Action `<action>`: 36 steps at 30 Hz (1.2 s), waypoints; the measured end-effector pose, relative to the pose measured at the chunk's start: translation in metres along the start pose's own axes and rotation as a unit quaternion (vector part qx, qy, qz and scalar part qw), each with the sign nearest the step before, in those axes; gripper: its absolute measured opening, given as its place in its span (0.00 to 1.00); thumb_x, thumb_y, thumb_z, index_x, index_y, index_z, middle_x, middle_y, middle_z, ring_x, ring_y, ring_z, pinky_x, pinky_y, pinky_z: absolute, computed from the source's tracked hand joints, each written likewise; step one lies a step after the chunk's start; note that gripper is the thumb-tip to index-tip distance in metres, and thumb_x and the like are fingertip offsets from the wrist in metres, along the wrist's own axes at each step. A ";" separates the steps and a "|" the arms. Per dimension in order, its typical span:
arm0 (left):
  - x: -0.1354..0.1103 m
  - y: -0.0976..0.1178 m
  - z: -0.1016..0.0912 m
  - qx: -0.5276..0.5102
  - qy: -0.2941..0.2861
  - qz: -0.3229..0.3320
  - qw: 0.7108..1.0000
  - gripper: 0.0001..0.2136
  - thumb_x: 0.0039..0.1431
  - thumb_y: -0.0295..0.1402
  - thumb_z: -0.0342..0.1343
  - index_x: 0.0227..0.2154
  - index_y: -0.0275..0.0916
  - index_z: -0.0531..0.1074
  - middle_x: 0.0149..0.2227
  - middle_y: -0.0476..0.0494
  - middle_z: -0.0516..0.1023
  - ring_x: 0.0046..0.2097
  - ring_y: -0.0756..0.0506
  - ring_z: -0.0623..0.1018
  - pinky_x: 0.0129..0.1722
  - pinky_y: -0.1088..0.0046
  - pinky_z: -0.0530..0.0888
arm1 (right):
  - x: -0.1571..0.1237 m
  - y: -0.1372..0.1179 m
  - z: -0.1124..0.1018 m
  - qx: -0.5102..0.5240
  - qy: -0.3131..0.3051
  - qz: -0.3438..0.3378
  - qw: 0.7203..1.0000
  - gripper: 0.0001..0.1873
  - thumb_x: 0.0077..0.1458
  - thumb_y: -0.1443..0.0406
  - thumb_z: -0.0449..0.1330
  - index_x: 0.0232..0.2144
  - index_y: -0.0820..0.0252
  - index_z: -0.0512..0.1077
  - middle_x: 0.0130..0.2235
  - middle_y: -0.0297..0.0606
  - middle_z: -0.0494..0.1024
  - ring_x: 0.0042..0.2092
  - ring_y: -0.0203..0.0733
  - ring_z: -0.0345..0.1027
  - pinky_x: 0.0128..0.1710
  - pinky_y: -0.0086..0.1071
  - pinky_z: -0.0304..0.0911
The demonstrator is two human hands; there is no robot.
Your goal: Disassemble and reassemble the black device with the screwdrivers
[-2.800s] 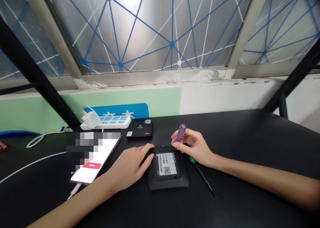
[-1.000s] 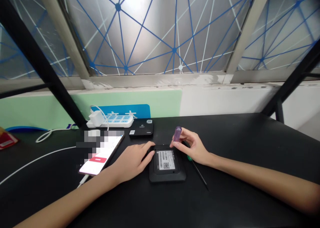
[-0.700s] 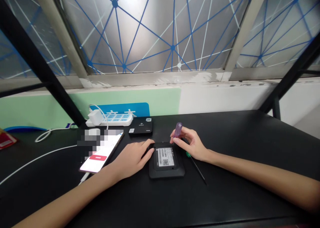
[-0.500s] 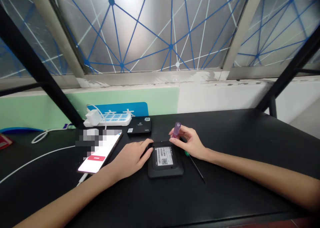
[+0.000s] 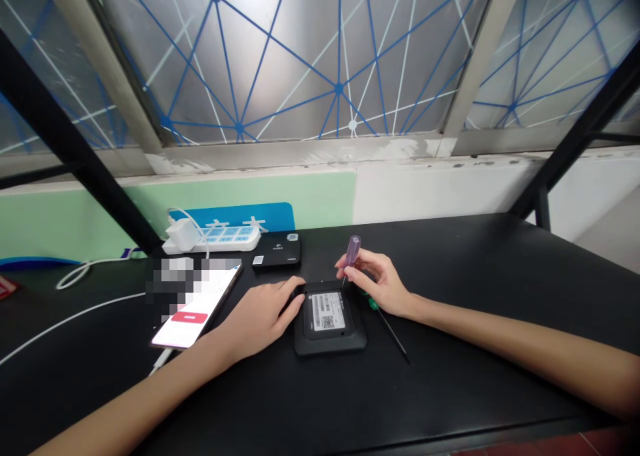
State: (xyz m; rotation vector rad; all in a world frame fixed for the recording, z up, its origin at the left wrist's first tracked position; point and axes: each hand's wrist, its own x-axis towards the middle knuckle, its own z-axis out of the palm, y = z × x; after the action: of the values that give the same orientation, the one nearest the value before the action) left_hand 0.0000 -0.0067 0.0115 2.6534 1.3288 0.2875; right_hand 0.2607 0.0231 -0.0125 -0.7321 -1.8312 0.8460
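A black plastic box (image 5: 330, 345) with a white printed label lies flat on the black table. My left hand (image 5: 267, 313) holds the box steady at its upper left edge, thumb and fingers curled against it. In my right hand (image 5: 375, 279) is a screwdriver with a clear purple handle (image 5: 353, 249). It stands nearly upright, its thin shaft pointing down at the box's upper right corner. Whether the tip sits in a screw is too small to tell. A second screwdriver, with a green handle (image 5: 373, 304) and dark shaft, lies right of the box, partly under my right hand.
Left of my left hand lies a lit phone (image 5: 185, 326) with a white cable. Behind are a small black box (image 5: 278, 251) and a white power strip (image 5: 233, 239) with a charger plugged in. A window (image 5: 300, 56) and wall border the table's back.
My right hand has tilted the purple screwdriver more upright, and its shaft now shows above the box's corner. My left hand stays on the box. The view has shifted slightly.
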 end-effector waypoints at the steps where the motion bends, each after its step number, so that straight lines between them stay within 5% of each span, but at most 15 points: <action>1: 0.000 0.000 0.000 -0.002 0.001 0.001 1.000 0.17 0.72 0.40 0.37 0.55 0.40 0.63 0.41 0.41 0.79 0.41 0.40 0.80 0.40 0.63 0.74 | 0.000 0.001 0.000 -0.006 0.005 0.001 1.000 0.11 0.61 0.58 0.59 0.40 0.60 0.74 0.35 0.40 0.78 0.36 0.42 0.72 0.38 0.37 0.67; 11: -0.001 -0.002 0.002 0.002 -0.001 0.001 1.000 0.17 0.72 0.40 0.37 0.54 0.40 0.64 0.40 0.41 0.79 0.41 0.40 0.80 0.39 0.64 0.73 | 0.001 0.004 0.004 0.060 0.043 0.032 0.997 0.14 0.51 0.61 0.69 0.35 0.59 0.70 0.30 0.35 0.77 0.28 0.35 0.65 0.33 0.33 0.64; 21: 0.001 -0.004 0.004 0.008 0.008 0.008 1.000 0.17 0.72 0.40 0.37 0.55 0.40 0.63 0.41 0.41 0.79 0.41 0.40 0.80 0.39 0.64 0.74 | 0.001 0.001 0.001 0.078 0.002 0.034 0.996 0.11 0.61 0.60 0.60 0.41 0.61 0.73 0.34 0.40 0.79 0.36 0.39 0.72 0.37 0.33 0.66; 31: 0.000 -0.003 0.003 0.014 0.005 0.009 1.000 0.17 0.72 0.40 0.37 0.55 0.40 0.63 0.41 0.41 0.79 0.40 0.41 0.80 0.38 0.65 0.74 | 0.002 0.012 0.005 0.123 0.040 0.049 0.990 0.15 0.51 0.62 0.69 0.39 0.59 0.71 0.31 0.34 0.75 0.28 0.34 0.68 0.30 0.31 0.68; 36: 0.001 -0.003 0.004 0.011 0.006 0.007 1.000 0.17 0.72 0.40 0.37 0.55 0.40 0.63 0.41 0.41 0.79 0.40 0.40 0.80 0.38 0.64 0.74 | 0.002 0.009 0.004 0.136 0.029 0.055 0.989 0.13 0.54 0.61 0.67 0.36 0.60 0.69 0.30 0.36 0.77 0.28 0.34 0.70 0.30 0.30 0.68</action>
State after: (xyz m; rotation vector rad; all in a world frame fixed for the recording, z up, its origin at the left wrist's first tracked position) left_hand -0.0006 -0.0043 0.0076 2.6846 1.3256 0.2925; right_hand 0.2574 0.0285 -0.0197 -0.6785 -1.5942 1.1102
